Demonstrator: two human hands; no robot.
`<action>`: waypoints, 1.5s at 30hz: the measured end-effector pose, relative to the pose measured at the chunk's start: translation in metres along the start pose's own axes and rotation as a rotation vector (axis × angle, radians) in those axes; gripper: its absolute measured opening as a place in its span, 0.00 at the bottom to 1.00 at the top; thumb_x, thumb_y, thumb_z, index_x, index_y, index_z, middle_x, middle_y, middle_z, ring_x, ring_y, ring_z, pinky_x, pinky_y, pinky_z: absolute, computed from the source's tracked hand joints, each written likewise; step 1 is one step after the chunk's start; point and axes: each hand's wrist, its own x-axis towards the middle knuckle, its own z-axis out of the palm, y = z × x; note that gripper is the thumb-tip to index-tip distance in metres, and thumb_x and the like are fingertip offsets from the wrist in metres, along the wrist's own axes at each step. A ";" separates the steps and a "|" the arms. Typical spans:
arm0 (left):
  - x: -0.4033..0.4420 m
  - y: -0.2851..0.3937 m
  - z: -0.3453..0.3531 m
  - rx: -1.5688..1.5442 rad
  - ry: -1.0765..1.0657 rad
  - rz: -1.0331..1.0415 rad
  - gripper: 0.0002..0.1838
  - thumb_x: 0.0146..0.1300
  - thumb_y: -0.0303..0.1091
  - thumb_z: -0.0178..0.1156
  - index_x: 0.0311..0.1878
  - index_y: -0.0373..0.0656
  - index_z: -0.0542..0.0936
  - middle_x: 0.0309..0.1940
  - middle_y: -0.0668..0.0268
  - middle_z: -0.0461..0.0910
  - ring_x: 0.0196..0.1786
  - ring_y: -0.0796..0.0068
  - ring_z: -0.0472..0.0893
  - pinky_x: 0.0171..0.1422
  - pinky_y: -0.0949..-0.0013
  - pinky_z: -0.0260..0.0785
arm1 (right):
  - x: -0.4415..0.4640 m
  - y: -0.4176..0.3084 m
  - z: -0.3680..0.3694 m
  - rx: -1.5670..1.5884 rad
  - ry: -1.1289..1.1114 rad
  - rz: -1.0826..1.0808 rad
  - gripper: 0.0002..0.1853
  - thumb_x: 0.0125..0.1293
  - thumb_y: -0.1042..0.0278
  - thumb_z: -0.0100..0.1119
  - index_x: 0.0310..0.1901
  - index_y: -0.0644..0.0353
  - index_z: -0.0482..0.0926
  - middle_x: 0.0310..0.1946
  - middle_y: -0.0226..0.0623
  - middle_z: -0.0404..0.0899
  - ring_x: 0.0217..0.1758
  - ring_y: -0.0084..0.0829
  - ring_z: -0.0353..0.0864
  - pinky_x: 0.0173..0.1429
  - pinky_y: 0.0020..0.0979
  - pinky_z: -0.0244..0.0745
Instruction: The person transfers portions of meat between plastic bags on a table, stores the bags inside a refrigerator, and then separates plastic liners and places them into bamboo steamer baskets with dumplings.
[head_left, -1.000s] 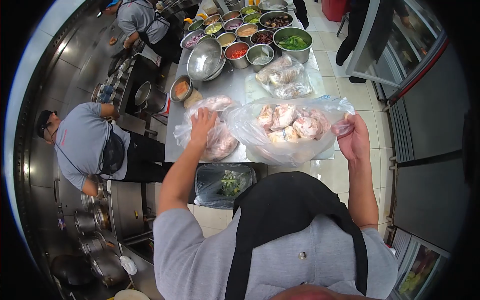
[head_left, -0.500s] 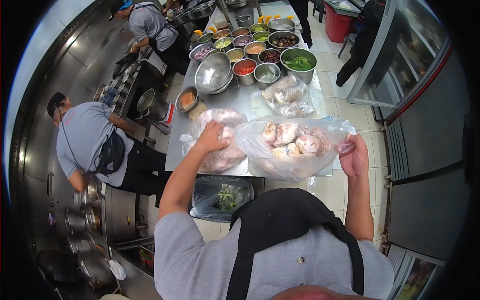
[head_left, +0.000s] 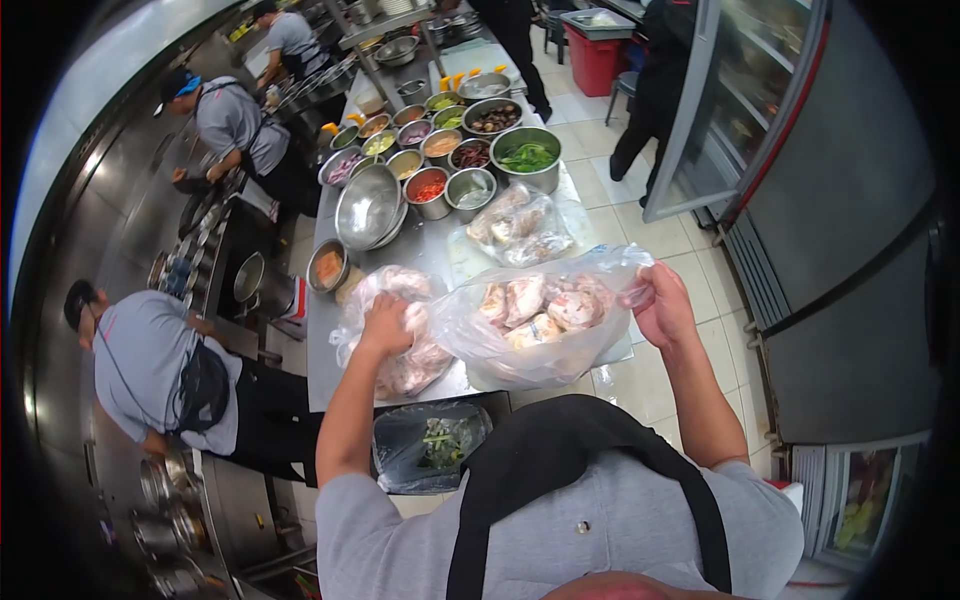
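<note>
My left hand [head_left: 388, 325] lies on the left clear plastic bag [head_left: 352, 330], its fingers curled over a pale pink piece of raw chicken [head_left: 413, 318]; the fingertips are partly hidden. To its right, a wide-mouthed plastic bag [head_left: 500, 365] holds several raw chicken pieces [head_left: 526, 300]. My right hand [head_left: 662, 303] pinches the gathered right rim of that bag, keeping its mouth spread. Behind it, another tied clear bag [head_left: 520, 225] with pale pieces rests on a white board [head_left: 470, 260].
Metal containers of chopped ingredients, including red peppers [head_left: 428, 188] and green leaves [head_left: 527, 157], crowd the steel table [head_left: 325, 350]. Nested metal bowls [head_left: 368, 205] stand left. A lined bin [head_left: 400, 440] is below. Co-workers [head_left: 165, 350] stand left; a glass fridge door [head_left: 735, 110] hangs open right.
My view has shifted, so the table and bags appear lower and farther left. Both hands keep nearly the same hold on the chicken and the bag rim.
</note>
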 end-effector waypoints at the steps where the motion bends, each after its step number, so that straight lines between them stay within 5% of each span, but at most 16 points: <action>1: -0.010 -0.001 0.010 -0.035 0.195 0.046 0.32 0.43 0.36 0.68 0.57 0.43 0.78 0.69 0.45 0.66 0.74 0.43 0.60 0.75 0.42 0.55 | -0.001 -0.002 0.000 -0.028 -0.017 0.002 0.04 0.65 0.74 0.50 0.38 0.62 0.74 0.32 0.34 0.76 0.32 0.29 0.76 0.39 0.34 0.75; 3: -0.028 0.016 0.011 -0.032 0.480 0.107 0.28 0.46 0.32 0.67 0.53 0.33 0.78 0.61 0.43 0.74 0.66 0.41 0.71 0.74 0.53 0.61 | 0.000 -0.002 -0.001 -0.046 0.007 0.014 0.04 0.66 0.72 0.50 0.39 0.62 0.74 0.32 0.34 0.76 0.33 0.29 0.76 0.41 0.35 0.74; 6: -0.047 0.051 0.000 -0.357 0.610 -0.093 0.28 0.49 0.31 0.68 0.55 0.31 0.77 0.59 0.43 0.76 0.61 0.43 0.75 0.69 0.55 0.66 | 0.000 0.004 -0.011 -0.002 -0.002 0.024 0.03 0.65 0.75 0.51 0.36 0.62 0.75 0.32 0.34 0.77 0.33 0.29 0.77 0.38 0.33 0.76; 12: -0.064 0.130 -0.075 -0.314 0.796 -0.039 0.30 0.51 0.31 0.69 0.58 0.29 0.74 0.53 0.44 0.79 0.57 0.42 0.77 0.65 0.54 0.69 | 0.005 -0.001 0.001 -0.019 -0.037 0.028 0.05 0.65 0.74 0.50 0.33 0.62 0.75 0.30 0.34 0.77 0.31 0.28 0.77 0.39 0.33 0.77; 13: -0.064 0.136 -0.085 -0.234 0.821 0.014 0.31 0.52 0.32 0.71 0.59 0.31 0.73 0.51 0.49 0.80 0.55 0.51 0.81 0.62 0.57 0.72 | 0.006 -0.002 0.001 -0.028 -0.039 0.028 0.05 0.65 0.74 0.49 0.33 0.62 0.75 0.29 0.34 0.77 0.30 0.28 0.77 0.39 0.33 0.77; 14: -0.062 0.147 -0.096 -0.234 0.824 0.016 0.31 0.52 0.32 0.71 0.59 0.31 0.73 0.51 0.49 0.80 0.55 0.51 0.81 0.62 0.57 0.72 | 0.007 -0.004 0.001 -0.038 -0.042 0.025 0.05 0.65 0.74 0.49 0.33 0.62 0.75 0.29 0.34 0.77 0.29 0.28 0.77 0.39 0.33 0.77; 16: -0.056 0.177 -0.114 -0.927 0.560 0.224 0.33 0.53 0.34 0.73 0.60 0.34 0.73 0.52 0.56 0.81 0.53 0.64 0.82 0.60 0.63 0.73 | 0.009 -0.004 -0.003 -0.035 -0.049 0.033 0.05 0.65 0.74 0.49 0.33 0.63 0.74 0.29 0.35 0.77 0.29 0.29 0.77 0.39 0.33 0.77; 18: -0.042 0.211 -0.125 -0.930 0.263 0.405 0.33 0.54 0.35 0.74 0.61 0.37 0.73 0.52 0.61 0.81 0.53 0.73 0.81 0.59 0.68 0.72 | 0.010 -0.004 -0.004 -0.031 -0.062 0.046 0.05 0.65 0.74 0.49 0.33 0.63 0.74 0.29 0.35 0.77 0.29 0.29 0.77 0.39 0.33 0.77; 20: -0.007 0.245 -0.102 -0.913 0.075 0.568 0.33 0.54 0.35 0.72 0.63 0.37 0.72 0.53 0.57 0.81 0.55 0.66 0.82 0.62 0.65 0.72 | 0.012 -0.005 -0.001 -0.033 -0.133 0.046 0.05 0.66 0.74 0.50 0.34 0.64 0.75 0.30 0.35 0.77 0.28 0.29 0.77 0.39 0.33 0.77; 22: 0.029 0.278 -0.069 -0.615 0.312 0.732 0.31 0.55 0.35 0.71 0.62 0.37 0.73 0.54 0.54 0.81 0.57 0.58 0.81 0.64 0.62 0.72 | 0.014 -0.004 0.000 -0.022 -0.150 0.036 0.05 0.66 0.74 0.50 0.35 0.64 0.75 0.30 0.36 0.78 0.29 0.28 0.77 0.39 0.33 0.77; 25: 0.050 0.284 -0.045 -0.467 0.375 0.878 0.26 0.56 0.34 0.68 0.58 0.38 0.77 0.53 0.53 0.81 0.58 0.53 0.80 0.65 0.60 0.71 | 0.017 0.000 0.001 -0.005 -0.135 0.005 0.05 0.66 0.75 0.50 0.38 0.64 0.76 0.32 0.35 0.78 0.30 0.28 0.77 0.39 0.33 0.76; 31: 0.009 0.137 -0.075 -0.702 0.623 0.133 0.13 0.59 0.31 0.62 0.47 0.39 0.81 0.43 0.53 0.83 0.47 0.52 0.82 0.52 0.56 0.75 | 0.022 -0.003 -0.009 -0.023 -0.146 0.013 0.08 0.66 0.74 0.48 0.43 0.65 0.76 0.34 0.34 0.79 0.32 0.27 0.75 0.39 0.33 0.73; 33: 0.000 0.067 -0.070 -0.139 0.321 -0.247 0.17 0.58 0.30 0.61 0.52 0.39 0.80 0.47 0.52 0.80 0.51 0.51 0.80 0.55 0.55 0.75 | 0.023 -0.003 -0.003 -0.014 -0.149 0.033 0.09 0.66 0.74 0.48 0.43 0.66 0.76 0.34 0.35 0.79 0.32 0.27 0.75 0.39 0.33 0.73; 37: -0.019 0.002 -0.009 0.270 0.251 -0.094 0.32 0.52 0.31 0.65 0.64 0.42 0.72 0.62 0.51 0.70 0.66 0.45 0.68 0.70 0.54 0.65 | 0.024 -0.001 0.004 -0.018 -0.153 0.037 0.08 0.66 0.74 0.48 0.42 0.65 0.76 0.33 0.35 0.78 0.32 0.28 0.75 0.40 0.33 0.73; 45: 0.009 0.017 -0.017 0.340 0.102 -0.190 0.32 0.48 0.34 0.70 0.59 0.42 0.74 0.57 0.54 0.74 0.62 0.49 0.72 0.69 0.47 0.62 | 0.025 0.009 0.008 -0.042 -0.146 0.068 0.06 0.66 0.74 0.47 0.39 0.63 0.75 0.33 0.34 0.77 0.33 0.27 0.75 0.40 0.33 0.73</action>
